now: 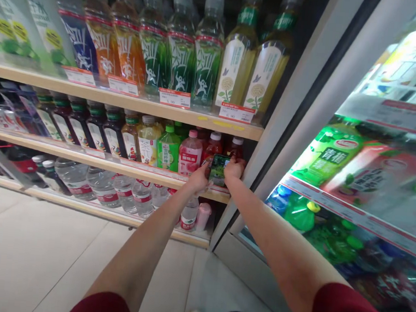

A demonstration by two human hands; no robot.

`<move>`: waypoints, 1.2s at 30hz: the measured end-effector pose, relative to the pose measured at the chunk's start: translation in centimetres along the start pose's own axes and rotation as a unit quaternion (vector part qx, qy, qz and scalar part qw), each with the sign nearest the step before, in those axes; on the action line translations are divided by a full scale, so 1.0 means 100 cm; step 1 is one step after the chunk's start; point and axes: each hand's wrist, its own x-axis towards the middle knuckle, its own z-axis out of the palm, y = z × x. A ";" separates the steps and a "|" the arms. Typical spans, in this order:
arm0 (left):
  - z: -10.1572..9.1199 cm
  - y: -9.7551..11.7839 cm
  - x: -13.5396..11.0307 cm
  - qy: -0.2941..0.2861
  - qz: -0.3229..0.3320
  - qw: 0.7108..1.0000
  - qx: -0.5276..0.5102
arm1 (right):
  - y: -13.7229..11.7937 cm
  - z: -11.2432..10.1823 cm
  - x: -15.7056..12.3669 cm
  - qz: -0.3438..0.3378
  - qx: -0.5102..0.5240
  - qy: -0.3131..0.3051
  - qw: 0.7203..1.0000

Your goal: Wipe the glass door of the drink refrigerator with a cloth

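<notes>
Both my arms reach forward to the middle shelf (120,165) of an open drinks cooler. My left hand (198,178) and my right hand (233,170) together hold a small bottle with a dark green label (218,169) at the shelf's right end. The bottle is tilted, its label facing me. Just behind it stand red-drink bottles with white caps (213,146), and a pink-label bottle (189,153) stands to the left.
The top shelf (132,102) carries tall sports-drink and tea bottles with price tags. Water bottles (99,188) lie on the bottom shelf. The open glass door (307,101) stands at the right, reflecting more drinks. Pale floor tiles (39,248) lie below.
</notes>
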 end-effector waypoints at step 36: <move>0.181 0.268 -0.198 -0.067 0.261 0.942 0.199 | -0.003 -0.440 -0.006 -0.500 -0.410 0.025 0.763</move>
